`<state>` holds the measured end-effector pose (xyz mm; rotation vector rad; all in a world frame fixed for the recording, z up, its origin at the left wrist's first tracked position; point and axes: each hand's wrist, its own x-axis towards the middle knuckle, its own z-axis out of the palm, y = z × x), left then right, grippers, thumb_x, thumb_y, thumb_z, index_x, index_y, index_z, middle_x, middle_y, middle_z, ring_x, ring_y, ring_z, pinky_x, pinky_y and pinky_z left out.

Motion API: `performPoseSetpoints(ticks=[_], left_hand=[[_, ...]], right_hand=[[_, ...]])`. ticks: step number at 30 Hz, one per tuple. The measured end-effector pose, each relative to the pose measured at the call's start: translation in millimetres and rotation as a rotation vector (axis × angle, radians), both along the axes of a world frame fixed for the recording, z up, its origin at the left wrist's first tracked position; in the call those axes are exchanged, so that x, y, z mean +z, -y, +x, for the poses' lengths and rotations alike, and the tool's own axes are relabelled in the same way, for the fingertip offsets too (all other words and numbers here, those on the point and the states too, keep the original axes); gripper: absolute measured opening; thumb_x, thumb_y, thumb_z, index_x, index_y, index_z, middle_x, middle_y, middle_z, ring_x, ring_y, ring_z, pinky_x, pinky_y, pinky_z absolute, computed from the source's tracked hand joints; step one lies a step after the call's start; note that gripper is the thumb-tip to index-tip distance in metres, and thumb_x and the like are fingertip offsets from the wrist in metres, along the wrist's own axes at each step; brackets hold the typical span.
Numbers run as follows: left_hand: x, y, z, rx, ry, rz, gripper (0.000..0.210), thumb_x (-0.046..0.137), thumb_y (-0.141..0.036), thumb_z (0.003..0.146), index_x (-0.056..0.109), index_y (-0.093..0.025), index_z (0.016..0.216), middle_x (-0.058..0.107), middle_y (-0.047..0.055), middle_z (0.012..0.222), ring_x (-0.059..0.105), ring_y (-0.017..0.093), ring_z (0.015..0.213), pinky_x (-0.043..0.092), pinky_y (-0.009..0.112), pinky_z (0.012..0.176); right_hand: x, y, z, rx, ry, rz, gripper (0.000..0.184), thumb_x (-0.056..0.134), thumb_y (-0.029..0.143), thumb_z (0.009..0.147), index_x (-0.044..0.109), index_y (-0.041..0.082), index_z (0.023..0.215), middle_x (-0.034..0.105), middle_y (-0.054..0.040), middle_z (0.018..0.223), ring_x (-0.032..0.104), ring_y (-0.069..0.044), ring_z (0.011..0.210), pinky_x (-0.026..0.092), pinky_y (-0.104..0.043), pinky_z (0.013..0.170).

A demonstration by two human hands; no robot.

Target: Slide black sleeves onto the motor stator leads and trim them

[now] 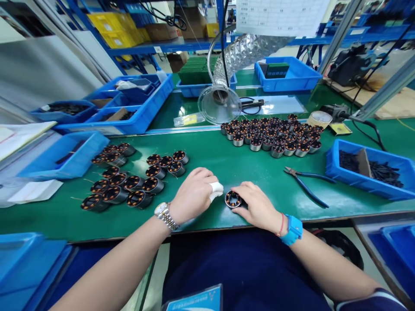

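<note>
Grasping a short, silver-walled metal cylinder with a black slotted core and copper windings [232, 206], the bare right hand [256, 203] has thumb and fingers closed around its right side, open face up, near the front edge of the glossy green worktop [207, 151]. Whether the cylinder touches the surface cannot be confirmed. The left hand [196, 190], wearing a white finger covering [215, 190], is curled just left of the cylinder, apart from it; whether it pinches anything cannot be told. Similar wound cylinders with thin loose wires [138, 198] stand in loose clusters left of the left hand; a denser group [268, 143] stands beyond the right hand. Blue-handled metal pliers [304, 186] lie open right of that hand, near a blue plastic tray of black parts [333, 166].
</note>
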<state>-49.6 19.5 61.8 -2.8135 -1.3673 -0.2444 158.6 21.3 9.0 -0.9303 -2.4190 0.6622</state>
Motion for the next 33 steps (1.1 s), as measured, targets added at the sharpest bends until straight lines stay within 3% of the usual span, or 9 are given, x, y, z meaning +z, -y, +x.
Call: performPoseSetpoints(ticks=[8, 12, 14, 18, 20, 22, 27, 33], left_hand=[[-9.4, -4.6, -13.8, 0.115, 0.222, -0.022, 0.014, 0.051, -0.024, 0.082, 0.064, -0.020, 0.079, 0.064, 0.002, 0.074, 0.053, 0.018, 0.076, 0.042, 0.035, 0.075], [-3.7, -0.7, -31.7, 0.418, 0.455, 0.055, 0.015, 0.053, -0.028, 0.080, 0.064, -0.019, 0.079, 0.065, 0.003, 0.081, 0.058, 0.018, 0.079, 0.046, 0.032, 0.075], [-7.9, 7.0, -31.7, 0.515, 0.517, -0.023, 0.016, 0.054, -0.031, 0.080, 0.063, -0.019, 0.083, 0.066, 0.004, 0.087, 0.061, 0.018, 0.083, 0.047, 0.033, 0.078], [-34.3, 24.1, -6.5, 0.334, 0.531, -0.346, 0.031, 0.054, -0.027, 0.079, 0.052, -0.017, 0.109, 0.062, 0.009, 0.109, 0.059, 0.021, 0.100, 0.046, 0.037, 0.088], [-46.3, 27.6, 7.2, 0.295, 0.545, -0.349, 0.033, 0.051, -0.021, 0.080, 0.048, -0.016, 0.113, 0.060, 0.011, 0.111, 0.057, 0.021, 0.102, 0.045, 0.039, 0.089], [-51.1, 26.9, 14.4, 0.283, 0.535, -0.293, 0.028, 0.051, -0.018, 0.080, 0.049, -0.016, 0.108, 0.062, 0.008, 0.100, 0.057, 0.020, 0.094, 0.046, 0.039, 0.084], [-35.4, 18.0, 11.7, 0.174, 0.311, -0.119, 0.012, 0.050, -0.020, 0.082, 0.061, -0.018, 0.086, 0.057, 0.004, 0.072, 0.050, 0.019, 0.074, 0.043, 0.034, 0.069], [-5.8, 3.3, 5.0, -0.007, 0.087, -0.038, 0.017, 0.050, -0.019, 0.081, 0.065, -0.020, 0.074, 0.061, 0.004, 0.071, 0.048, 0.022, 0.082, 0.039, 0.039, 0.077]], right_hand=[[-1.4, 3.9, -3.1, -0.052, 0.012, 0.026, 0.043, 0.061, 0.032, 0.076, 0.048, 0.017, 0.114, 0.059, -0.0106, 0.103, 0.045, -0.023, 0.101, 0.040, -0.039, 0.082], [-2.2, 3.7, -3.5, -0.052, 0.003, 0.022, 0.042, 0.060, 0.031, 0.077, 0.047, 0.017, 0.114, 0.058, -0.0108, 0.103, 0.045, -0.023, 0.100, 0.040, -0.040, 0.081], [-4.2, 3.7, -4.5, -0.077, -0.010, 0.018, 0.039, 0.059, 0.032, 0.077, 0.048, 0.017, 0.111, 0.057, -0.0112, 0.101, 0.046, -0.023, 0.098, 0.040, -0.040, 0.079], [-9.0, 4.8, -8.8, -0.145, -0.038, 0.023, 0.036, 0.061, 0.034, 0.075, 0.048, 0.015, 0.102, 0.055, -0.0111, 0.097, 0.047, -0.023, 0.093, 0.041, -0.039, 0.077], [-10.0, 5.8, -10.8, -0.163, -0.031, 0.027, 0.036, 0.062, 0.036, 0.074, 0.048, 0.016, 0.100, 0.054, -0.0105, 0.095, 0.047, -0.023, 0.092, 0.041, -0.039, 0.076], [-10.0, 7.0, -12.2, -0.176, -0.022, 0.028, 0.035, 0.062, 0.036, 0.074, 0.047, 0.016, 0.100, 0.054, -0.0098, 0.094, 0.047, -0.023, 0.091, 0.041, -0.038, 0.075], [-9.3, 8.8, -14.1, -0.185, -0.002, 0.032, 0.032, 0.061, 0.035, 0.075, 0.048, 0.017, 0.098, 0.054, -0.0087, 0.092, 0.047, -0.022, 0.089, 0.040, -0.037, 0.074], [-8.4, 9.6, -15.4, -0.224, 0.070, 0.081, 0.028, 0.061, 0.036, 0.074, 0.047, 0.017, 0.088, 0.053, -0.0084, 0.089, 0.045, -0.022, 0.085, 0.038, -0.035, 0.071]])
